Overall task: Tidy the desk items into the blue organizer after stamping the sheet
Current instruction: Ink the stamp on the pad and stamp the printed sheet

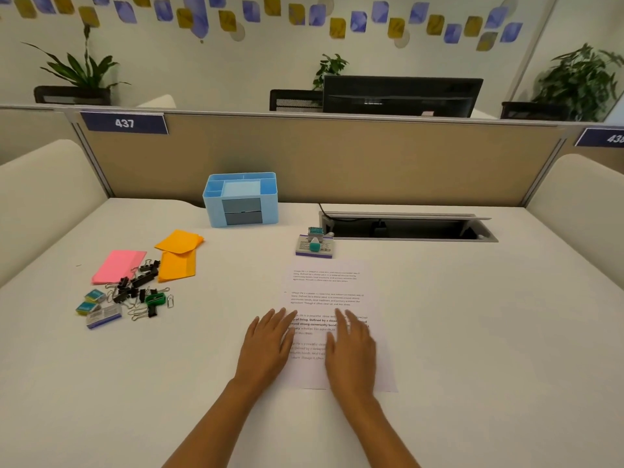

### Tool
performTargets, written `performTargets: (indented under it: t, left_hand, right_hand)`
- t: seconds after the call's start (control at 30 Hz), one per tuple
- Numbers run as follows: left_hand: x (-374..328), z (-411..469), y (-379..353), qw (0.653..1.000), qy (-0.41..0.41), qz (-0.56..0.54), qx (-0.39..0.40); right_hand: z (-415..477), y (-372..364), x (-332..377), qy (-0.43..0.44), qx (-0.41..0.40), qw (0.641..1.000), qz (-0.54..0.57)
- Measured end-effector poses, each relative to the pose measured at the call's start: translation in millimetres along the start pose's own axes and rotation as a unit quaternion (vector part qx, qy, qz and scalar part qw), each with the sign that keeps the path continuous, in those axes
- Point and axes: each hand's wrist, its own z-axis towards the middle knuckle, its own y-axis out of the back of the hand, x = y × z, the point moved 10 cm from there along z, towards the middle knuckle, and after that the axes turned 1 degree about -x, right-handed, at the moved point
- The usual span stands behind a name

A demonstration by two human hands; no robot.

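Observation:
A printed sheet lies flat on the white desk in front of me. My left hand rests palm down on its left edge, fingers apart. My right hand lies flat on the sheet's lower half. Just beyond the sheet stands a teal stamp on its purple-edged ink pad box. The blue organizer sits at the back, its compartments and two grey drawers facing me. At the left lie pink notes, orange notes, black binder clips, paper clips, a green sharpener, small boxes.
A tan partition closes the desk's far side. An open cable tray is sunk into the desk at the back right. Cream side panels stand at the left and right edges.

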Motion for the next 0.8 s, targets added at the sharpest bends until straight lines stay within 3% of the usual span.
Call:
performTargets:
  t: [0.1, 0.2, 0.8]
  left_hand:
    - [6, -2, -6, 1.000, -0.008, 0.023, 0.010]
    - [13, -4, -7, 0.999, -0.013, 0.028, 0.012]
    - [25, 0, -3, 1.000, -0.010, 0.020, 0.011]
  right_hand:
    - [12, 5, -44, -0.012, -0.014, 0.999, -0.038]
    - [11, -9, -68, -0.014, 0.022, 0.997, -0.066]
    - [12, -23, -66, -0.005, 0.033, 0.999, -0.006]
